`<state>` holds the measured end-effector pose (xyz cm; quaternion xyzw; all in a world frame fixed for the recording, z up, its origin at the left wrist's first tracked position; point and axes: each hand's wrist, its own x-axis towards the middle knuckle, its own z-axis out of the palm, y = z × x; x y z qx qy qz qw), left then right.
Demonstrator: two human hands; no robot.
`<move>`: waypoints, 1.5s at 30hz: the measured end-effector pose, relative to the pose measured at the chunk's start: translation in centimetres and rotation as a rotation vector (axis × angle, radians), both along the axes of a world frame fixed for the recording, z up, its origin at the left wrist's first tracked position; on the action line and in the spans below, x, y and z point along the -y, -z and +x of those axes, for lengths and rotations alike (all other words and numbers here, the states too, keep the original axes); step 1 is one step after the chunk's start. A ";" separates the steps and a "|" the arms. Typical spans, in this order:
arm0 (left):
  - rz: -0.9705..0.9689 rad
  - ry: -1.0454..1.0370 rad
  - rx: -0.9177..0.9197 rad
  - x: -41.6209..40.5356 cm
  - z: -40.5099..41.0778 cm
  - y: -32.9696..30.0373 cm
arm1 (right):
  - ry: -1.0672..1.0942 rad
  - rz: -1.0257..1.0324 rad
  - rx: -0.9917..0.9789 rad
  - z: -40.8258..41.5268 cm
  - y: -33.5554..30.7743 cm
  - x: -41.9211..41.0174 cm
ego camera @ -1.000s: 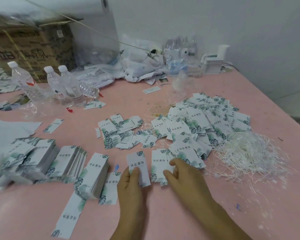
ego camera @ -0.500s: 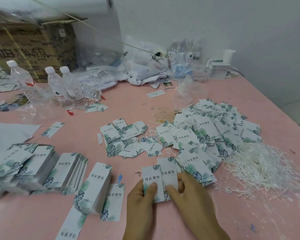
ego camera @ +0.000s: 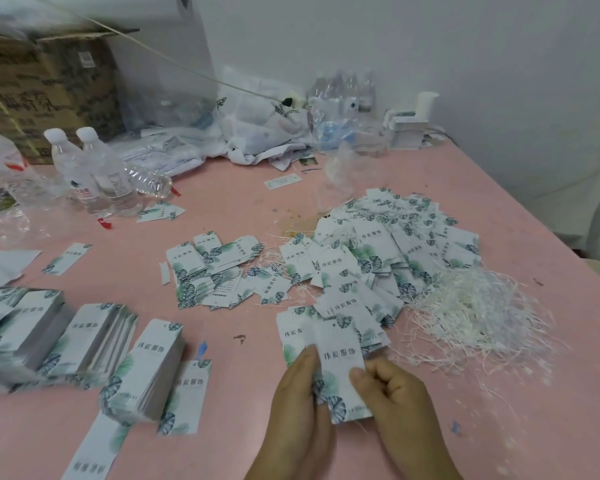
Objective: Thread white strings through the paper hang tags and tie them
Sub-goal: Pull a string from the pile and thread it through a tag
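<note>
Hang tags [ego camera: 340, 362], two overlapping, are being pinched between the left hand [ego camera: 297, 400] and right hand [ego camera: 392, 393] near the bench's [ego camera: 222, 202] front edge, while white strings [ego camera: 475, 313] are lying heaped toward its right edge

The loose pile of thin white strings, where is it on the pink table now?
In the head view, the loose pile of thin white strings lies on the right side of the pink table, just right of the heap of leaf-printed paper hang tags.
</note>
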<state>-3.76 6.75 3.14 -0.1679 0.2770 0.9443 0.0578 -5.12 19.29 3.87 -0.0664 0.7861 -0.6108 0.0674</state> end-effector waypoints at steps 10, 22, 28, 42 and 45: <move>-0.056 0.105 -0.067 0.3 -0.8 2.1 | 0.141 0.387 -0.196 -0.4 2.4 -1.0; -0.238 0.187 -0.139 1.8 -1.6 1.3 | -0.004 0.760 -0.247 -4.8 -0.3 -8.9; -0.213 0.143 -0.137 2.6 -1.8 1.5 | -0.201 0.818 -0.398 -5.0 -0.9 -5.7; -0.207 0.065 -0.161 2.9 -1.9 1.8 | -0.543 0.961 -0.303 -1.0 -0.9 -2.8; -0.223 0.075 -0.154 2.7 -1.9 2.0 | -0.506 1.109 -0.369 -0.5 -0.5 -2.0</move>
